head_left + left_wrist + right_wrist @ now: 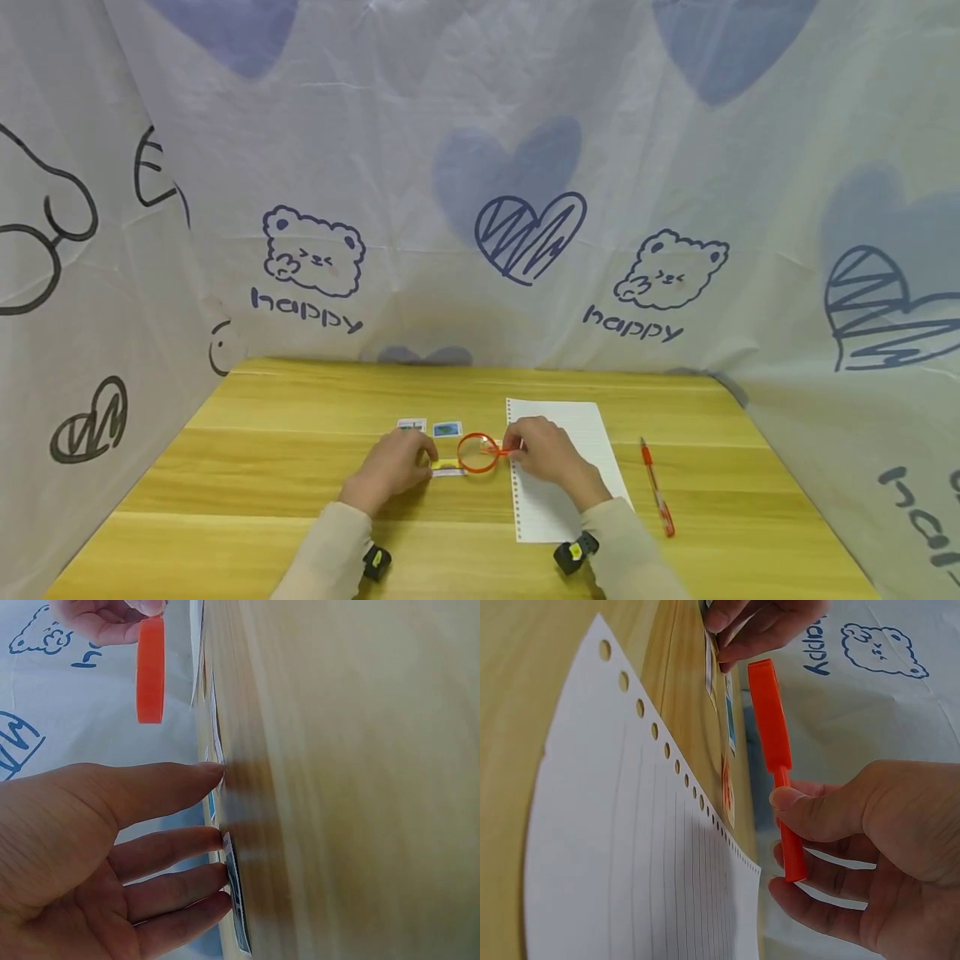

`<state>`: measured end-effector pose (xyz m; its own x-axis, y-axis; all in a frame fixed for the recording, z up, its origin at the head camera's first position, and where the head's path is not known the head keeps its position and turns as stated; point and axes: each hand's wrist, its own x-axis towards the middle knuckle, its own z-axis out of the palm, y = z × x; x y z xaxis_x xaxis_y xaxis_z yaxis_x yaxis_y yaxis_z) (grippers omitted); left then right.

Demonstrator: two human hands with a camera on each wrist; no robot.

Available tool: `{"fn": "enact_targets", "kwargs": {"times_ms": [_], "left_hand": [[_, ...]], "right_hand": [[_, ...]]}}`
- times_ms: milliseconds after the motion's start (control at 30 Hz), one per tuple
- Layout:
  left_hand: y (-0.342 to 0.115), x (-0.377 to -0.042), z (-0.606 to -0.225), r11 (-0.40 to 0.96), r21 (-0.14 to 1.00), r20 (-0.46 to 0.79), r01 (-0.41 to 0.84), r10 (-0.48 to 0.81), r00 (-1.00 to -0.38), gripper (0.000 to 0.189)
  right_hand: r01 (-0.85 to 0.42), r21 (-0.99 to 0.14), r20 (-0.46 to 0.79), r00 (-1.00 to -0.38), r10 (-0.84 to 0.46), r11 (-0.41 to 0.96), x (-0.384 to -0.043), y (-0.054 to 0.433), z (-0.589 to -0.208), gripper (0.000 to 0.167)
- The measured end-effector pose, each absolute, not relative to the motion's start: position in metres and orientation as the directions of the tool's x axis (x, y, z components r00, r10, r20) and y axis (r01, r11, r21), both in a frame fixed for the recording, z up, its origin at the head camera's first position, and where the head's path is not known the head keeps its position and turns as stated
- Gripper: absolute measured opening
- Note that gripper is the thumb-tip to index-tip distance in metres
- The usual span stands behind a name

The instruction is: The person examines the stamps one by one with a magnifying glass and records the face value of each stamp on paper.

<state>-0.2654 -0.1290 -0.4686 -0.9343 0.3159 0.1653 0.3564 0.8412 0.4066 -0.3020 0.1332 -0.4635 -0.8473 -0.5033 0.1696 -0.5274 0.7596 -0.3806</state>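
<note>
My right hand (546,450) holds an orange-red magnifying glass (477,472) by its handle, between thumb and fingers. The round lens hovers above the table, seen edge-on in both wrist views. My left hand (397,462) reaches down to the table with thumb and fingers apart. Its thumb tip is right at the edge of a small yellow stamp-like card (448,468), just left of the lens. In the left wrist view its other fingertips touch another small card (238,900). A blue picture card (447,429) lies beyond the hand, beside a pale-bordered one (412,424).
A lined sheet of paper with punched holes (555,517) lies under and around the right hand. Farther right is a red pen (655,483). Another small card with a red print (728,791) lies near the sheet's holes. A printed cloth (420,275) hangs behind the wooden table (315,400).
</note>
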Motion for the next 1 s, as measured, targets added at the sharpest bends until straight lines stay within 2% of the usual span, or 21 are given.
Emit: {"fn": "enact_targets", "kwargs": {"times_ms": [1000], "left_hand": [[-0.129, -0.265, -0.468, 0.842, 0.408, 0.162, 0.353, 0.314, -0.936, 0.015]], "right_hand": [[-0.554, -0.373, 0.164, -0.829, -0.534, 0.744, -0.297, 0.116, -0.467, 0.008]]}}
